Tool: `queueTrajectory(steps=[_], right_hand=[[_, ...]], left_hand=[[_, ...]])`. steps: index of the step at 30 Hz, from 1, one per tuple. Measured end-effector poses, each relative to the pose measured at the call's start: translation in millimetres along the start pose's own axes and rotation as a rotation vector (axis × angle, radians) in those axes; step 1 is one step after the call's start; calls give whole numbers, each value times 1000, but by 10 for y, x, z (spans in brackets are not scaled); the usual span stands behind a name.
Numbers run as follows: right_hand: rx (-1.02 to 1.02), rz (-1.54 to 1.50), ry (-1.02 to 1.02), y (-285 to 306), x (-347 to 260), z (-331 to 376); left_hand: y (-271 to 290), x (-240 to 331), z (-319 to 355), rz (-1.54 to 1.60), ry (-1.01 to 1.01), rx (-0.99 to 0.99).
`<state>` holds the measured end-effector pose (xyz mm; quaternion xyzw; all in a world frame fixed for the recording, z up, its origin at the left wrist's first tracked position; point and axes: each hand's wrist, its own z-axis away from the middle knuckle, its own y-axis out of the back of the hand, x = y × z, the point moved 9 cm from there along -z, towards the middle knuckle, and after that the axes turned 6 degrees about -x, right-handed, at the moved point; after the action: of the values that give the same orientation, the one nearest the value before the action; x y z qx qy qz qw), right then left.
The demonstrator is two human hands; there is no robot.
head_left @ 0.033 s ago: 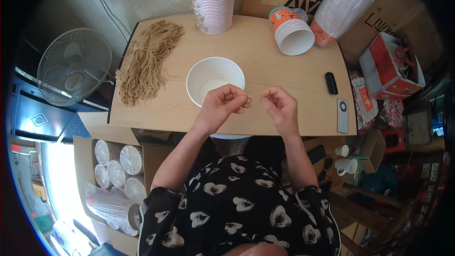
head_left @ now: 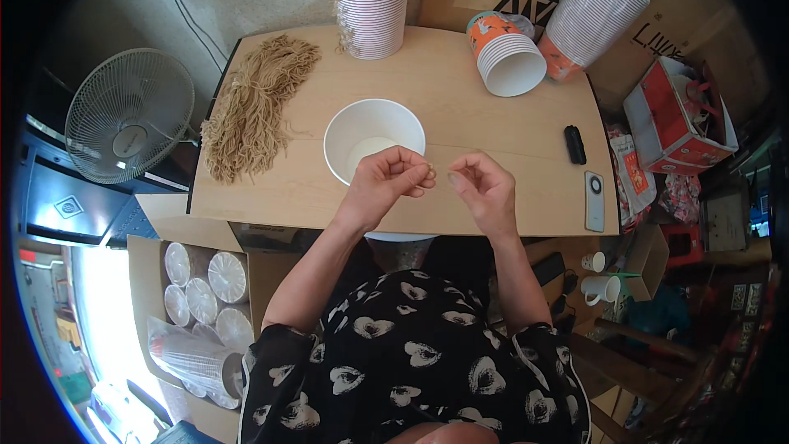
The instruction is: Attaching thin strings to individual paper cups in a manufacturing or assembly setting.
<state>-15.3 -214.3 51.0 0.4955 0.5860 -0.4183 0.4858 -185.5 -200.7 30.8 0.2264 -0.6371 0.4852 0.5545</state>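
Note:
In front of me, a white paper bucket point(head_left: 335, 144) stands with its mouth facing up. My left hand point(head_left: 386, 181) is over its near right rim, thumb and fingertips pinched around a tiny pale bit, too small to name. Just to the right, my right hand point(head_left: 486, 191) is closed in a pinch, its fingertips a short gap from the left ones. Whatever it grips, if anything, cannot be made out. A tied bundle of tan twine point(head_left: 259, 107) lies on the left of the wooden table point(head_left: 526, 148), a few loose strands beside it.
A tall stack of orange-and-white paper buckets point(head_left: 371, 16) stands at the back, twine hanging down its left side. Nested buckets point(head_left: 514, 66) lie at back right by a leaning stack point(head_left: 596, 12). A phone point(head_left: 593, 200) and black object point(head_left: 574, 145) lie right. A fan point(head_left: 130, 115) stands left.
My right hand has shifted very slightly left, toward the left fingertips. The left hand and the bucket look practically the same.

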Motion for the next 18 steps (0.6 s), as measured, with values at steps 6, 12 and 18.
queueTrajectory(steps=[6,12,18], right_hand=[[25,371,225,-195,-302,65],[81,425,277,-201,-292,89],[86,416,277,-199,-263,107]], left_hand=[[-7,-15,6,56,-37,35],[-16,-21,-6,-11,-67,58],[7,-53,-3,-112,-66,87]])
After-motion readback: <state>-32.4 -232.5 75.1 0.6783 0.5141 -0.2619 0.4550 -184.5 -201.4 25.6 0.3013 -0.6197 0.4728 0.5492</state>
